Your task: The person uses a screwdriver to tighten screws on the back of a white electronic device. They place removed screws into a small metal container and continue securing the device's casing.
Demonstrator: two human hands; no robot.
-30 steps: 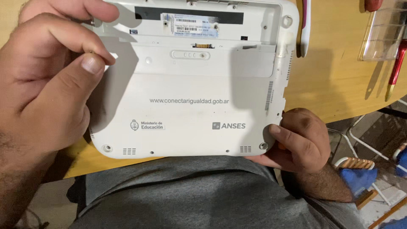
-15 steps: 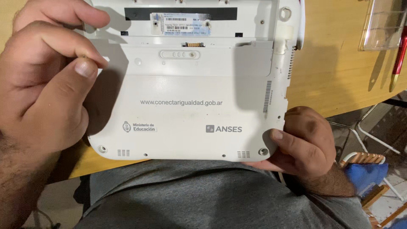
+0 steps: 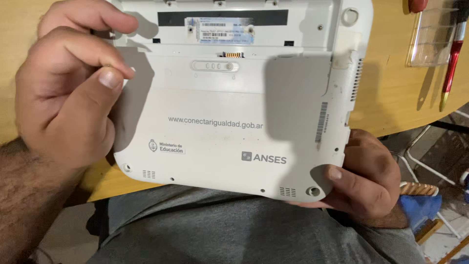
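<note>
Change: over the last second the white netbook has slid toward the person's lap, so more of its empty battery bay, with the dark strip and barcode sticker, now shows at the top of the view.
Meaning: the underside is being brought closer and squarer to the eye, which judging from the pinched fingers suits fine work near the bay's left corner.
Left hand: raised over the left edge of the netbook, curled narrow, thumb pressed to forefinger; a tiny glint sits at the pinch, too small to say whether it is a screw or a tool tip. Its pose has barely altered.
Right hand: clamped on the lower right corner of the netbook, thumb on the case beside a rubber foot, fingers beneath; it stays there as before.
Netbook position: upside down, its near edge hanging off the table over the grey-clothed lap.
Surface: a yellow wooden table with a curved edge; at its right a clear plastic case and a red-handled screwdriver lie just beside each other.
Room: below right, a tiled floor, a white metal chair frame and something blue.
</note>
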